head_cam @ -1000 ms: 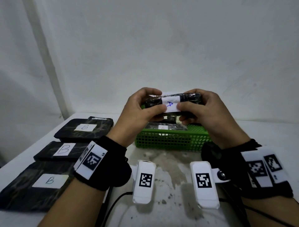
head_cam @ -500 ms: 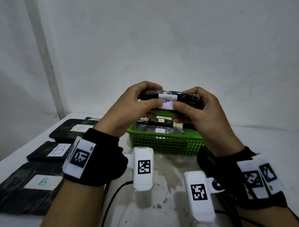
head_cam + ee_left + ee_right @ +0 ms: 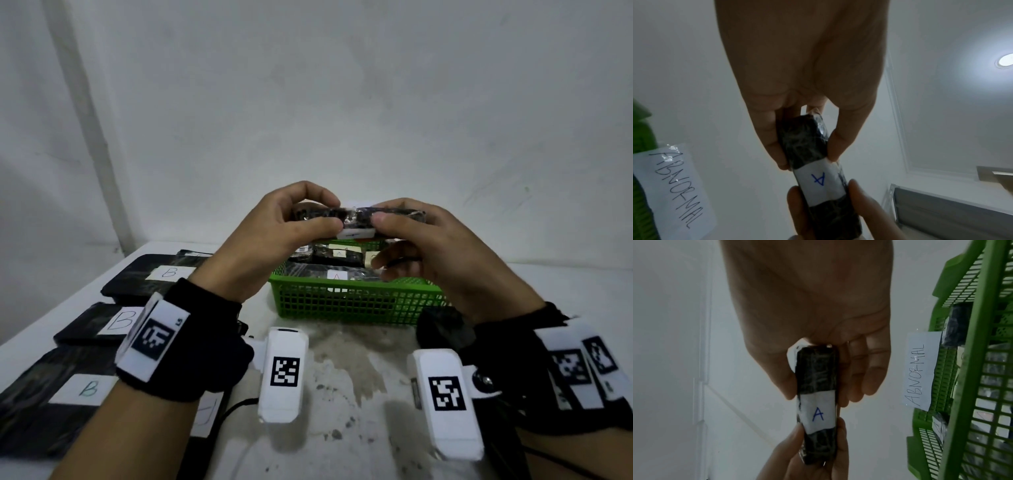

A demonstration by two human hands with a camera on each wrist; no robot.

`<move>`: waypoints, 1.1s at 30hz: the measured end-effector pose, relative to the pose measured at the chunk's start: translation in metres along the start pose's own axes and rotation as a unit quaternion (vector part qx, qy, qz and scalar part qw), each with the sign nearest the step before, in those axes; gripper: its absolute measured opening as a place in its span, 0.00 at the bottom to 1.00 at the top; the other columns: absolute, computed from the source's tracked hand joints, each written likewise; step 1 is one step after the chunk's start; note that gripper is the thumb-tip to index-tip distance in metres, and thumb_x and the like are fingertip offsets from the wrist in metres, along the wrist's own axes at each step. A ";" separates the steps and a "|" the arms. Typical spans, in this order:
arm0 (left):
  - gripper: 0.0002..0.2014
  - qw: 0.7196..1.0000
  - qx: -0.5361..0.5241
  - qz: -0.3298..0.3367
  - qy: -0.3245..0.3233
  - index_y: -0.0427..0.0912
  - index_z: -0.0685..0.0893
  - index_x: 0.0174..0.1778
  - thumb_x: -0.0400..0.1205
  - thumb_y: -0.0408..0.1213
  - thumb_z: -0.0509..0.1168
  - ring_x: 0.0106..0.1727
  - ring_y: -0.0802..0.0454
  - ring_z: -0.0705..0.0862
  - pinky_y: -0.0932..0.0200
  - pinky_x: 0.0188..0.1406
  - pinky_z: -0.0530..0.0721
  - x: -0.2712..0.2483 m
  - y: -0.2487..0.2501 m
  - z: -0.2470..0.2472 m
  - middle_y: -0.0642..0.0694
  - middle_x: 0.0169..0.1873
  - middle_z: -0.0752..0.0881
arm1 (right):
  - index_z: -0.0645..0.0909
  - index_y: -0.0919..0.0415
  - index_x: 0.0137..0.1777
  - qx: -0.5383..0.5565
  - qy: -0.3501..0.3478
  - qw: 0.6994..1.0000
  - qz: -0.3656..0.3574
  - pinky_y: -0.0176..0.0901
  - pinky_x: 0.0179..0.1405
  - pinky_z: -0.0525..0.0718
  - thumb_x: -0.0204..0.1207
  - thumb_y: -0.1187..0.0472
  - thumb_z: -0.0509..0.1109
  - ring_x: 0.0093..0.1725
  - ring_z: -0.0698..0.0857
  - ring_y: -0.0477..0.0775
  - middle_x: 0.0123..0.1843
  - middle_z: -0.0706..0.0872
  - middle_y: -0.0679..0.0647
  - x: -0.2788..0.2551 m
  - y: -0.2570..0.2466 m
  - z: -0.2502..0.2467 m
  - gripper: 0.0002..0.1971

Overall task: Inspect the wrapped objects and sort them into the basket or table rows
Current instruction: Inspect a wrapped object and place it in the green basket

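Note:
A small black wrapped object [image 3: 356, 216] with a white label marked A [image 3: 819, 179] [image 3: 818, 416] is held in the air above the green basket [image 3: 352, 303]. My left hand [image 3: 301, 219] pinches its left end between thumb and fingers. My right hand [image 3: 397, 219] pinches its right end the same way. In the head view the label faces down and away, only its edge showing. The basket holds several more black wrapped objects [image 3: 337, 255] with A labels. Three larger black wrapped objects marked B [image 3: 157, 274] [image 3: 106, 322] [image 3: 68, 390] lie in a row on the table's left.
A paper sign reading ABNORMAL [image 3: 920, 371] [image 3: 676, 183] is stuck on the basket's far wall. The white table [image 3: 342, 359] has a stained patch in front of the basket. A white wall stands close behind. Black cables [image 3: 236, 406] run near the front edge.
Both hands have rolled the small object so that its A label turned from facing me to facing down and away. The hands stayed above the basket.

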State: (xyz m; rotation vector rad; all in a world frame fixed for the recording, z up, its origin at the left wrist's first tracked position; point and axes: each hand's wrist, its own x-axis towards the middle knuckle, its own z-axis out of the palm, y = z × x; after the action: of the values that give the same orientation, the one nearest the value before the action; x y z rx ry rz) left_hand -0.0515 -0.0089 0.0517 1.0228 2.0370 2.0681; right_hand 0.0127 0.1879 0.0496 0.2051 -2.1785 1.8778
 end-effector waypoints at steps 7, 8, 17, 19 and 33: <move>0.11 0.997 0.060 0.027 0.033 0.46 0.82 0.47 0.78 0.26 0.73 0.38 0.49 0.81 0.55 0.41 0.78 0.000 -0.002 0.017 0.46 0.39 0.88 | 0.89 0.60 0.49 -0.051 0.105 0.991 -0.068 0.43 0.27 0.81 0.80 0.64 0.74 0.26 0.83 0.48 0.32 0.87 0.48 0.002 0.005 0.005 0.03; 0.11 0.997 0.065 0.029 0.042 0.46 0.81 0.48 0.78 0.26 0.73 0.37 0.50 0.82 0.57 0.40 0.79 0.001 -0.003 0.018 0.47 0.37 0.88 | 0.89 0.60 0.48 -0.055 0.115 0.988 -0.081 0.41 0.26 0.80 0.79 0.65 0.74 0.24 0.81 0.47 0.30 0.86 0.47 0.002 0.006 0.007 0.03; 0.06 0.998 0.028 0.021 0.050 0.44 0.81 0.51 0.82 0.35 0.71 0.45 0.48 0.84 0.48 0.52 0.82 0.002 -0.007 0.015 0.47 0.42 0.87 | 0.87 0.57 0.50 -0.109 0.110 0.979 -0.134 0.33 0.30 0.83 0.80 0.59 0.76 0.30 0.85 0.43 0.35 0.87 0.48 0.001 0.005 0.012 0.03; 0.12 0.998 -0.050 0.001 0.044 0.40 0.80 0.54 0.83 0.45 0.68 0.50 0.50 0.85 0.50 0.54 0.84 0.003 -0.006 0.014 0.47 0.46 0.86 | 0.86 0.58 0.56 -0.087 0.083 0.985 -0.126 0.37 0.32 0.85 0.79 0.62 0.77 0.33 0.86 0.48 0.43 0.89 0.55 0.000 0.003 0.010 0.08; 0.13 0.999 -0.014 0.017 0.023 0.38 0.83 0.57 0.78 0.29 0.73 0.45 0.51 0.88 0.56 0.48 0.90 0.003 -0.009 0.016 0.44 0.47 0.87 | 0.88 0.57 0.54 -0.008 0.060 0.996 -0.068 0.37 0.35 0.88 0.76 0.71 0.77 0.35 0.91 0.51 0.46 0.92 0.51 0.001 0.000 0.000 0.11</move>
State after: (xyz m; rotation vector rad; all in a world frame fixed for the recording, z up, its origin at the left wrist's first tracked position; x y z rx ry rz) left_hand -0.0497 0.0079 0.0428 1.0225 2.0180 2.1507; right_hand 0.0123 0.1879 0.0501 0.2262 -2.0464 1.7519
